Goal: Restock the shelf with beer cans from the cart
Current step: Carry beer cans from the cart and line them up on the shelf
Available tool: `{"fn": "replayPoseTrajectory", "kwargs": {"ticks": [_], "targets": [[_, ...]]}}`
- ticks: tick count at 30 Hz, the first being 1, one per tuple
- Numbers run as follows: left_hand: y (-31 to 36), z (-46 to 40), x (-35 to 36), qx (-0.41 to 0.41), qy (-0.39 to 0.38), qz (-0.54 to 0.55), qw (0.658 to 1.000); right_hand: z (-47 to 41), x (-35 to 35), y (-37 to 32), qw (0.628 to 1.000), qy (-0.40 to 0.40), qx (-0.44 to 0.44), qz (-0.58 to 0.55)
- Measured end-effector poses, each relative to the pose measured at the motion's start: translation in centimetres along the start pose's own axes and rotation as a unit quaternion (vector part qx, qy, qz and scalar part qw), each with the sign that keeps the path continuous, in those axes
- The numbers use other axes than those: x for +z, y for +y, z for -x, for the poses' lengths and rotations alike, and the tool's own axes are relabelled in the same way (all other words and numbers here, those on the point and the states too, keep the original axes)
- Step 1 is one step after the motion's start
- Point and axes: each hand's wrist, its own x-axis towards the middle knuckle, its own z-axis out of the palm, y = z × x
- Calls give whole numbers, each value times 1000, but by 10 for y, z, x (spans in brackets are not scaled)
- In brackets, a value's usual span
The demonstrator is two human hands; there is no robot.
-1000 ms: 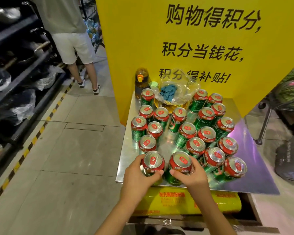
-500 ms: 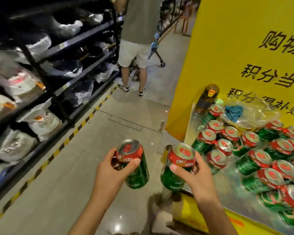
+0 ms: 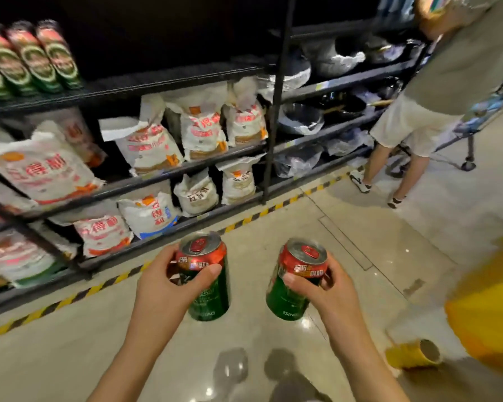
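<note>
Swung away from the cart and round toward the shelf [image 3: 169,79] since half a second ago, with both cans carried along and the cart itself now out of view. Left hand [image 3: 169,281] wraps the left can [image 3: 205,278], thumb pressed across the front, fingers curled behind. Right hand [image 3: 323,288] grips the right can [image 3: 295,281] near its red top, thumb over the front, fingers curled round the far side. Both cans upright, apart from each other, held over the floor [image 3: 360,242], well short of the rack. Stocked cans [image 3: 31,60] standing in a row at the upper left of the shelf, with dark bare space just to their right; probably the place to aim for. Best done by keeping each can upright, lifting to that upper level, setting one down beside the row before the other, labels facing out. Worth watching: another person [image 3: 436,91] standing near at the right, and rice bags [image 3: 163,146] filling the lower levels, so no room there.
</note>
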Motion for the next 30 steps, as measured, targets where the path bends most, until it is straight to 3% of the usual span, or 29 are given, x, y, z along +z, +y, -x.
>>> {"fn": "replayPoseTrajectory", "kwargs": {"ticks": [8, 18, 30], "targets": [[-9, -72, -28, -32, 89, 18, 995, -98, 61, -12, 997, -75, 13, 26], [17, -245, -40, -27, 145, 21, 989, -281, 136, -64, 987, -157, -23, 28], [9, -370, -97, -73, 276, 56, 957, -427, 249, -98, 962, -263, -24, 72]]}}
